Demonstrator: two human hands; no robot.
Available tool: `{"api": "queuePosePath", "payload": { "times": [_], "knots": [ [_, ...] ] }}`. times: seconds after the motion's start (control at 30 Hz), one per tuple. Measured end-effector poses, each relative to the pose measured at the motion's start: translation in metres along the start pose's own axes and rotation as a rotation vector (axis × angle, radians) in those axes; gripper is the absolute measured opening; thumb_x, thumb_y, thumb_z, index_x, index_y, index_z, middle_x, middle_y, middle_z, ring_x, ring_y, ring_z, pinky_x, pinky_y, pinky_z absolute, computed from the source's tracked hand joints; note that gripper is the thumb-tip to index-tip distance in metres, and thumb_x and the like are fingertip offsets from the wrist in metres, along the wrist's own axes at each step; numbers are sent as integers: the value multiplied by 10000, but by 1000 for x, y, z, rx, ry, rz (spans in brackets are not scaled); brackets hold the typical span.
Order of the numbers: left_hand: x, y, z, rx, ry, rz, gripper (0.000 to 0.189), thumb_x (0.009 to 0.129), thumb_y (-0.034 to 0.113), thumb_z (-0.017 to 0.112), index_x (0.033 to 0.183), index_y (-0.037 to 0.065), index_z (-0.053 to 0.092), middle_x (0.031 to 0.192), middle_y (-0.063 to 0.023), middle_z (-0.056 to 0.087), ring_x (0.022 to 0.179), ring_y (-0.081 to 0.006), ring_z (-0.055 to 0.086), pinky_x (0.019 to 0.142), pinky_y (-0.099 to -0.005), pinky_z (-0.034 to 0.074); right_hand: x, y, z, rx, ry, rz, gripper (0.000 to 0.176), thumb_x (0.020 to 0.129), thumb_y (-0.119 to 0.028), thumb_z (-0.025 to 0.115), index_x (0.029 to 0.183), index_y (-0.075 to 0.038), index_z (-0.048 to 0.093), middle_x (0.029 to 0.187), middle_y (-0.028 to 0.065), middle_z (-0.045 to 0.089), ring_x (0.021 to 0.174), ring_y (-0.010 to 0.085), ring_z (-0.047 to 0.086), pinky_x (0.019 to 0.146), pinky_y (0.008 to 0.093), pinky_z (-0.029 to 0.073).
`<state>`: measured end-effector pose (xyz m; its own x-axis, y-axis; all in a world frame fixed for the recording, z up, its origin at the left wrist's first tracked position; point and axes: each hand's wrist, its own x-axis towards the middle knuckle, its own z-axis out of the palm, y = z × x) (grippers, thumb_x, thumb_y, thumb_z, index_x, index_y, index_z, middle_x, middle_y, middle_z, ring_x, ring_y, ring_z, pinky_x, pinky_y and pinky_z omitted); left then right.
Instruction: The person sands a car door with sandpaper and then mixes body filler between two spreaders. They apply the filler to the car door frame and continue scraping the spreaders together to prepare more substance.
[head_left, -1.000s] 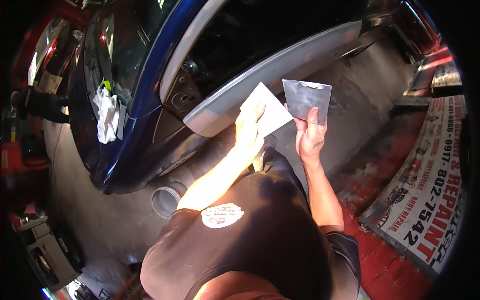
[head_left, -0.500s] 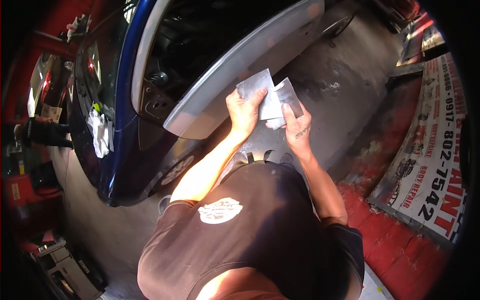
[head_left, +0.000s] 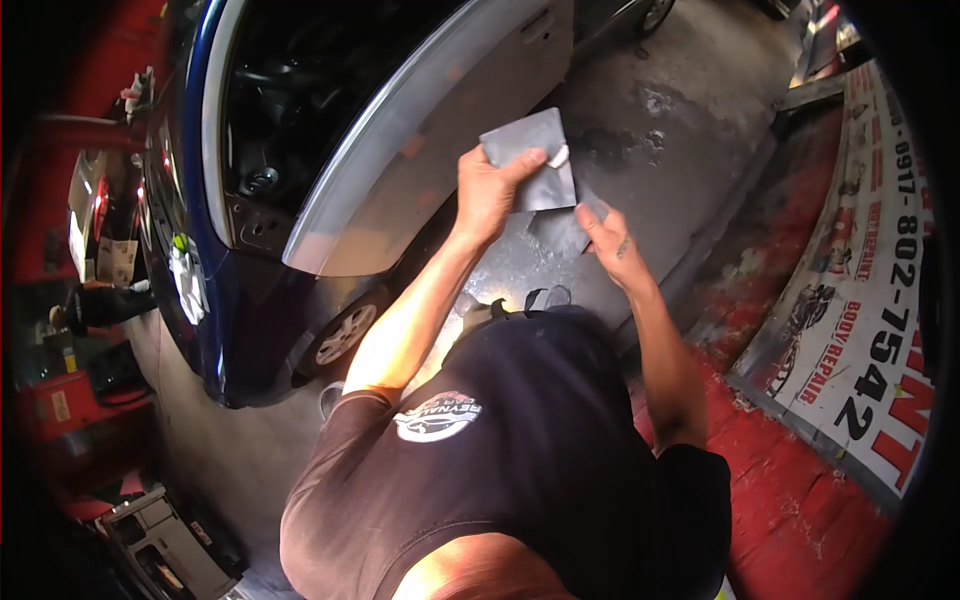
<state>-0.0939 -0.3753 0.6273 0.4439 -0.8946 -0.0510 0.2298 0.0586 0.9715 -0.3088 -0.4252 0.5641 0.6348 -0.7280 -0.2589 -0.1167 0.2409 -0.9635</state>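
Note:
My left hand [head_left: 490, 190] is closed on a flat grey plate [head_left: 548, 187], its thumb lying across the face. A small whitish lump [head_left: 559, 156] sits at the plate's right edge. Just right of and below it, my right hand [head_left: 610, 240] grips a second grey plate [head_left: 562, 232], partly hidden behind the first. Both hands are in front of my torso, beside the car door [head_left: 425, 150], which has a grey and whitish patchy surface.
A dark blue car [head_left: 250, 310] with a front wheel [head_left: 346, 334] stands at the left. White paper [head_left: 187, 280] hangs on it. A printed banner [head_left: 850, 330] lies along the right, by a red surface [head_left: 790, 510]. A grey cart [head_left: 165, 540] is at lower left.
The right-hand plate has moved down behind the left-hand plate, and the whitish lump now shows at the left-hand plate's edge. The view has shifted, showing more of the door and wheel.

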Motion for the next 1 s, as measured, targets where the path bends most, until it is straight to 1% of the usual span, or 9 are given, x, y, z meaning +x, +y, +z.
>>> {"api": "queuePosePath", "payload": {
  "times": [0.17,0.23,0.27,0.37,0.63,0.7,0.73,0.87,1.0],
  "knots": [
    [-11,-17,10,-252,199,-175,296,924,18,792,1194,-49,691,1106,-155,779,969,-231,765,923,-373,613,0,12,-30,577,187,-193,450,1114,-309,587,1474,-49,512,1337,109,665,1135,221,716,886,389,619],
    [-22,-36,24,-123,212,-180,277,914,13,802,1169,-49,712,1112,-146,784,972,-215,760,903,-360,609,-3,6,-15,507,324,-302,436,1113,-301,592,1460,-47,519,1325,106,669,1115,203,716,836,349,617],
    [-27,-37,34,-13,193,-151,289,917,63,818,1174,-30,724,1111,-118,781,983,-184,738,884,-339,587,-10,-12,4,493,373,-337,377,1094,-291,611,1358,-23,629,1180,83,718,964,137,690,758,276,564],
    [-26,-31,33,110,111,-56,213,915,64,815,1104,-15,753,1002,-90,790,861,-147,733,805,-313,589,-20,-21,16,45,351,-367,446,1085,-305,611,1378,31,628,935,69,709,830,103,629,688,278,508],
    [-12,-16,24,77,29,-2,258,931,110,819,1144,-12,741,1023,-83,788,877,-144,733,818,-315,593,-19,22,-10,-384,1,76,553,1097,-368,600,1435,69,584,1211,171,738,1074,215,684,974,377,525],
    [-4,-13,12,-200,63,-77,296,939,109,810,1192,-10,713,1060,-98,784,902,-174,749,833,-333,608,-13,45,-20,-639,48,-378,551,1130,-386,505,1504,17,545,1164,235,710,1015,309,688,967,443,524],
    [-3,-9,4,-257,27,-121,334,946,115,800,1233,-9,683,1096,-121,774,933,-203,759,853,-358,625,-16,42,-24,-553,134,-261,466,1104,-246,550,1500,0,548,1403,260,620,1261,414,601,1119,471,456],
    [-28,-10,-7,-320,-211,-395,386,946,145,802,1271,-11,663,1123,-140,760,951,-215,762,877,-362,637,-12,-14,-31,-956,489,-611,486,896,8,688,1379,-9,636,1380,210,638,1290,405,578,1083,490,458],
    [-55,-18,18,-337,-315,-465,415,930,147,822,1277,-25,672,1114,-135,761,964,-203,759,865,-354,635,-16,-43,-23,-1234,548,-797,495,792,48,647,1281,-3,697,1349,152,653,1305,360,590,1071,514,454]
  ]
}}
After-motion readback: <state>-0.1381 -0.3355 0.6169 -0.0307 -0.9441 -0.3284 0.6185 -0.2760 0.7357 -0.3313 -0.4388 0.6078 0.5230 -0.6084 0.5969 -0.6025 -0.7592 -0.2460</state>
